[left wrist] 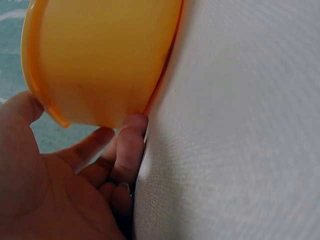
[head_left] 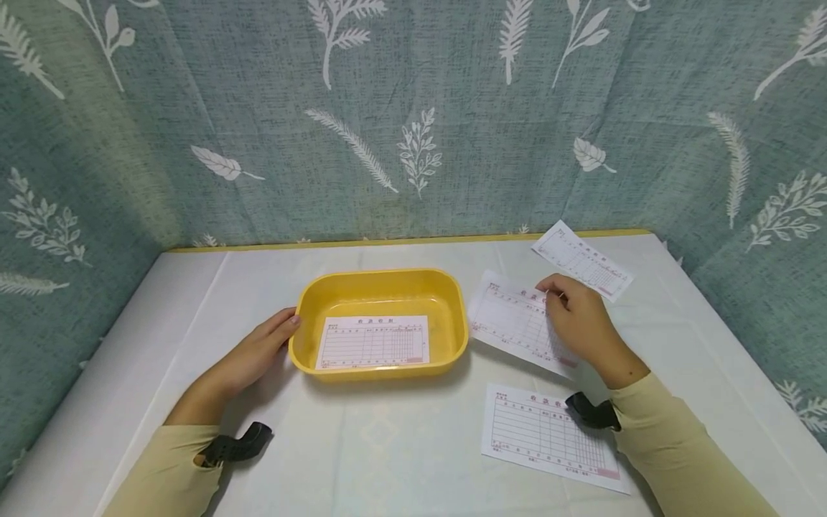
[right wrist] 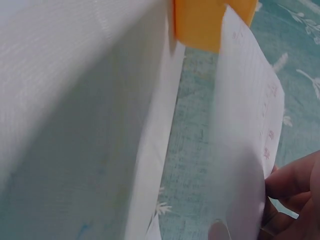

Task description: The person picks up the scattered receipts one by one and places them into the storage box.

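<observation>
A yellow plastic basin stands on the white-covered table with one printed receipt slip lying in it. My left hand holds the basin's left end. In the left wrist view, its thumb is at the rim and curled fingers meet the outer wall low down, near the cloth. To the right of the basin, my right hand pinches another receipt slip by its upper edge. That slip is tilted above the table, its left end close beside the basin; the right wrist view shows the slip bending slightly.
One receipt slip lies on the table at the front right, partly under the right wrist's black strap mount. Another slip lies askew at the back right. A green leaf-patterned curtain borders the table's back and sides.
</observation>
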Demonstrator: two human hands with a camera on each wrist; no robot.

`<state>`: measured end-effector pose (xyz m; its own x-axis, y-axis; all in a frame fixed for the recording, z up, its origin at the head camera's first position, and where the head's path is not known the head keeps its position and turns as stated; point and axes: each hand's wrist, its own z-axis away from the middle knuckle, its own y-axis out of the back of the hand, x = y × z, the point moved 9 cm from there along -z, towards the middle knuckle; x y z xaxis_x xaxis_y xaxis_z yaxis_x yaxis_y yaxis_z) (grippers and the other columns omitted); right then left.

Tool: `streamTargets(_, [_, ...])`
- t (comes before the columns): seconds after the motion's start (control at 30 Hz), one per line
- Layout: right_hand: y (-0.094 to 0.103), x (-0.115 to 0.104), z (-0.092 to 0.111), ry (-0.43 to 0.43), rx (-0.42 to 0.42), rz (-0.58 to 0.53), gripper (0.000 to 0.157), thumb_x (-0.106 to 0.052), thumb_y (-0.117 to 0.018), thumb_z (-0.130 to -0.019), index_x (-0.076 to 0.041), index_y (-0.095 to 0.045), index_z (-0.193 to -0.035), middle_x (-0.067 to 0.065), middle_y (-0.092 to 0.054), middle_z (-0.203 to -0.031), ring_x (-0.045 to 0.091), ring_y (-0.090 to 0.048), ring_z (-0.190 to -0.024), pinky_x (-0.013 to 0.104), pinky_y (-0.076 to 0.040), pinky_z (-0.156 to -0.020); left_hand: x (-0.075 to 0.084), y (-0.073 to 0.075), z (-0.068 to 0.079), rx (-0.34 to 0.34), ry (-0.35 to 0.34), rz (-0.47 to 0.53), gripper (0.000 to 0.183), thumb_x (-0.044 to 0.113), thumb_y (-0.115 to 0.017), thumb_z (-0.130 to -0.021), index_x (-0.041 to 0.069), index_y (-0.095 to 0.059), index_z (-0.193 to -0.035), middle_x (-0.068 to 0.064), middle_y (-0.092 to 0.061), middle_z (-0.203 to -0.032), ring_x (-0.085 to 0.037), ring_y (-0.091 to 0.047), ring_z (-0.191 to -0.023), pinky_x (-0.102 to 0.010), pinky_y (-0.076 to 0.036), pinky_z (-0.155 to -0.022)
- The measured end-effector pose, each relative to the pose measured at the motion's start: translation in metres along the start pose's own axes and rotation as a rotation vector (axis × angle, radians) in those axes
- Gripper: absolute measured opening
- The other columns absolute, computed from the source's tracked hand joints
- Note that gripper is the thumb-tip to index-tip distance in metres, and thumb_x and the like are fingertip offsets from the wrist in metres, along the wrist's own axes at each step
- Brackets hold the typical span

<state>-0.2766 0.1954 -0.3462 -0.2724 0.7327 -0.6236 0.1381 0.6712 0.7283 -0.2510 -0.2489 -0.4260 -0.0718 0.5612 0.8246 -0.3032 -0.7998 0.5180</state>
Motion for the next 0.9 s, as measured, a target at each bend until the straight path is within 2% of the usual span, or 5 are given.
streamTargets(0.2, [0.006, -0.001, -0.002, 0.014, 0.049, -0.01, 0.026, 0.0, -0.043, -0.097, 0.0, -0.069, -0.102, 0.011, -0.057, -0.075, 0.014, -0.038, -0.058, 0.025, -0.035, -0.057, 0.003, 0.003, 0.0, 0.011, -0.011, -0.015, 0.066, 0.049, -0.032, -0.108, 0.004, -0.027, -0.156, -0.023, -0.031, -0.16, -0.043, -0.022, -0.15, -0.064, -0.018, -0.12])
streamTargets(0.43, [0.01, 0.001, -0.001, -0.005, 0.092, -0.035, 0.025, 0.002, -0.044, -0.096, -0.001, -0.069, -0.101, 0.011, -0.061, -0.076, 0.013, -0.042, -0.061, 0.023, -0.037, -0.06, 0.0, 0.002, 0.001, 0.003, 0.012, -0.015, 0.069, 0.051, -0.032, -0.107, 0.003, -0.025, -0.157, -0.024, -0.028, -0.161, -0.044, -0.018, -0.151, -0.065, -0.015, -0.12])
streamTargets(0.6, [0.015, -0.001, -0.004, -0.026, 0.107, -0.049, 0.027, -0.002, -0.042, -0.098, -0.002, -0.069, -0.103, 0.01, -0.055, -0.071, 0.012, -0.038, -0.058, 0.024, -0.036, -0.058, 0.004, 0.005, 0.0, 0.017, -0.004, -0.013, 0.068, 0.05, -0.032, -0.107, 0.003, -0.026, -0.157, -0.024, -0.029, -0.16, -0.044, -0.019, -0.151, -0.065, -0.014, -0.12])
streamTargets(0.8, [0.019, 0.001, 0.0, -0.059, 0.122, -0.066, 0.026, -0.003, -0.044, -0.099, 0.0, -0.069, -0.105, 0.015, -0.064, -0.087, 0.014, -0.045, -0.07, 0.019, -0.036, -0.064, -0.001, 0.0, -0.001, -0.002, 0.007, -0.008, 0.069, 0.051, -0.031, -0.107, 0.004, -0.024, -0.157, -0.023, -0.028, -0.161, -0.044, -0.016, -0.152, -0.065, -0.014, -0.121])
streamTargets(0.9, [0.021, 0.0, 0.0, -0.059, 0.133, -0.085, 0.026, -0.003, -0.044, -0.099, 0.001, -0.069, -0.105, 0.016, -0.065, -0.09, 0.015, -0.045, -0.072, 0.018, -0.035, -0.064, 0.002, 0.001, -0.001, 0.002, 0.005, 0.01, 0.068, 0.05, -0.032, -0.107, 0.003, -0.024, -0.157, -0.023, -0.028, -0.161, -0.043, -0.017, -0.152, -0.065, -0.014, -0.121])
